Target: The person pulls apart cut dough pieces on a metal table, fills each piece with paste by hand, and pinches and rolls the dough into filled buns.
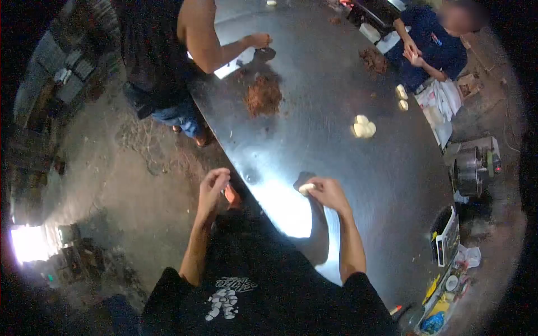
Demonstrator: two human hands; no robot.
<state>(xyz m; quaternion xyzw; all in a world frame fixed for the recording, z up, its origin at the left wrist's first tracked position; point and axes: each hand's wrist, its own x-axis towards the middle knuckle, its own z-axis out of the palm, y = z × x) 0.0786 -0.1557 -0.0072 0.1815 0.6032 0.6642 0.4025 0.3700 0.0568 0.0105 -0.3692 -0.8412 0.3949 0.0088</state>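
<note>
My right hand (pixel 329 194) is over the metal table (pixel 336 73), its thumb and fingers pinching a small pale dough piece (pixel 306 189). A dark shadow lies on the shiny surface beside it. My left hand (pixel 213 189) is raised off the table's left edge, fingers curled together in a pinch. Whether anything small is between those fingertips I cannot make out. Farther up the table, several pale dough balls (pixel 364 127) sit in a cluster. A heap of brown crumbly filling (pixel 263 96) lies near the left edge.
A person in a dark top (pixel 151 50) stands at the left edge, one hand over the table. Across it, another person in a navy shirt (pixel 428 45) works with both hands, near a second brown heap (pixel 374 60) and small dough pieces (pixel 402 98). A metal pot (pixel 468 171) stands at right.
</note>
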